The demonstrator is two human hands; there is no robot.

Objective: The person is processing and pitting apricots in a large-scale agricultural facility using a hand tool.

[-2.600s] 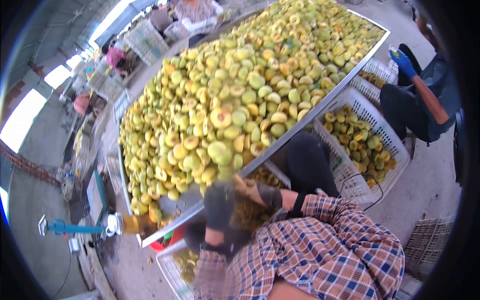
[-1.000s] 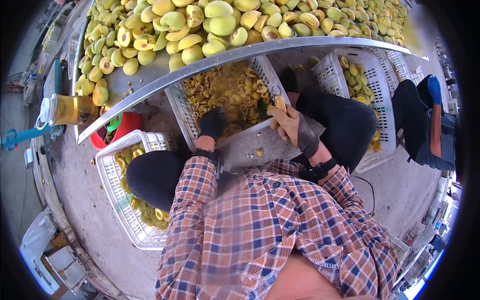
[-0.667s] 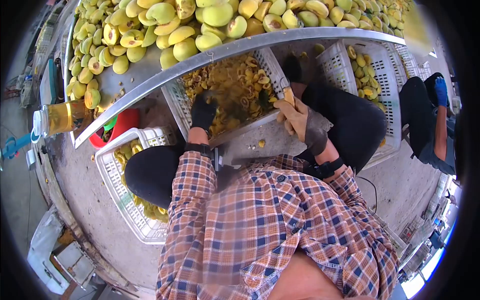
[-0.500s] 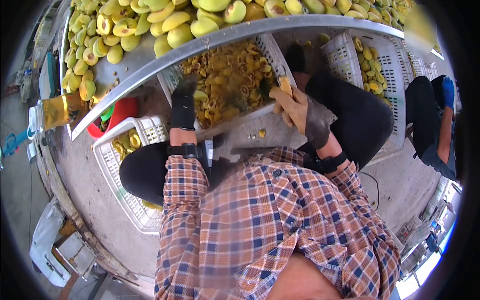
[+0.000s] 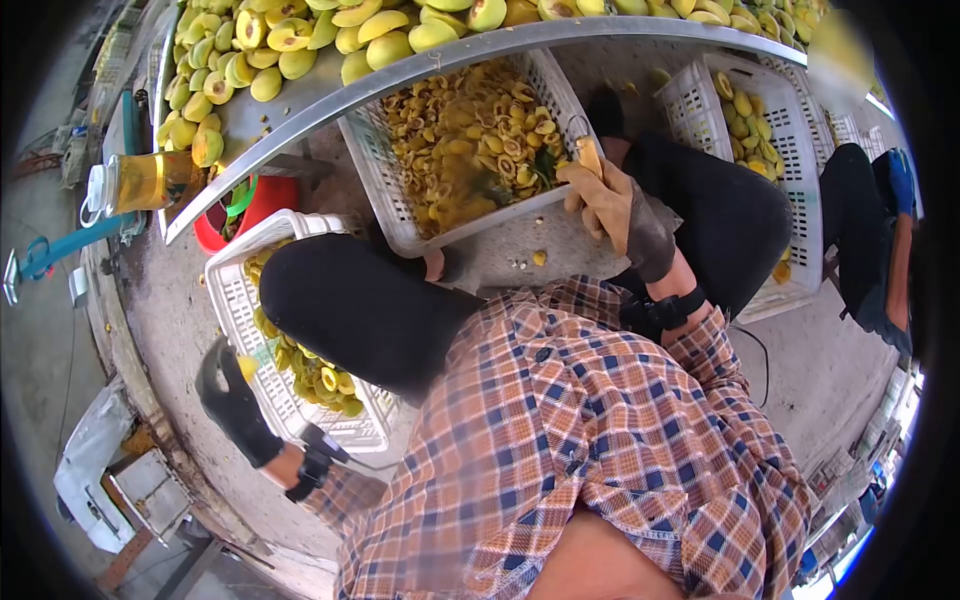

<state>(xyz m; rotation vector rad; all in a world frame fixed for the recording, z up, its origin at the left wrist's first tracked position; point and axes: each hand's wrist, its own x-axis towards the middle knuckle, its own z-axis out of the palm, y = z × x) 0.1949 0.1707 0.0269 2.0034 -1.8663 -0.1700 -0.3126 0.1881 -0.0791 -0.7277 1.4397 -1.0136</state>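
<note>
My left hand [image 5: 238, 405], in a dark glove and blurred, is beside the outer wall of the left white crate [image 5: 238, 318]. A yellow fruit piece [image 5: 247, 367] shows at its fingertips, apparently held. The crate has cut fruit [image 5: 325, 382] in it, partly hidden by my knee. My right hand [image 5: 615, 215], in a brown glove, is closed round the wooden handle of a coring tool [image 5: 589, 155] with a metal loop at its end. It is at the right rim of the middle white crate [image 5: 480, 222], which holds many small yellow fruit scraps [image 5: 470, 140].
A metal-edged table [image 5: 330, 98] heaped with green-yellow fruit halves [image 5: 385, 45] curves ahead. A jar of amber liquid [image 5: 150, 182] stands at its left, near a red bucket [image 5: 265, 208]. Another fruit crate [image 5: 690, 110] is on the right, beside a person with a blue glove [image 5: 902, 180].
My left hand has swung from the middle crate down and left to the left crate's side. My right hand stays near the middle crate's rim with the tool. The view has shifted slightly.
</note>
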